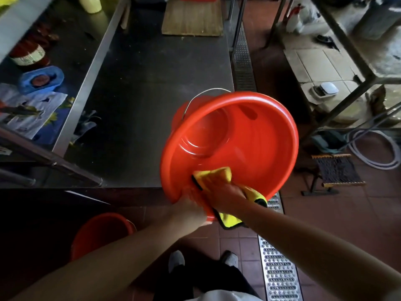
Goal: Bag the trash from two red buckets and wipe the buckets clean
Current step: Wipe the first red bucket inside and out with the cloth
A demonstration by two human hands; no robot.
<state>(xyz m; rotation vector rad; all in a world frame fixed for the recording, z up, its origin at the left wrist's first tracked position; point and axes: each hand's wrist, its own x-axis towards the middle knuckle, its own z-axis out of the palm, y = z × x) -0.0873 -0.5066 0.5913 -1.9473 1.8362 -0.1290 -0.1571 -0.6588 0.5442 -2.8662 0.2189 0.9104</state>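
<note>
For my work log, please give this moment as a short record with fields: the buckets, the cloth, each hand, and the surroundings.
bucket in work: red bucket, tilted with its mouth toward the camera, no trash visible inside
cloth: yellow cloth pressed on the inner wall near the rim
right hand: holds the cloth
left hand: grips the near rim of the bucket
second bucket: on the floor at lower left, inside not visible
surroundings: steel table, floor drain grate
</note>
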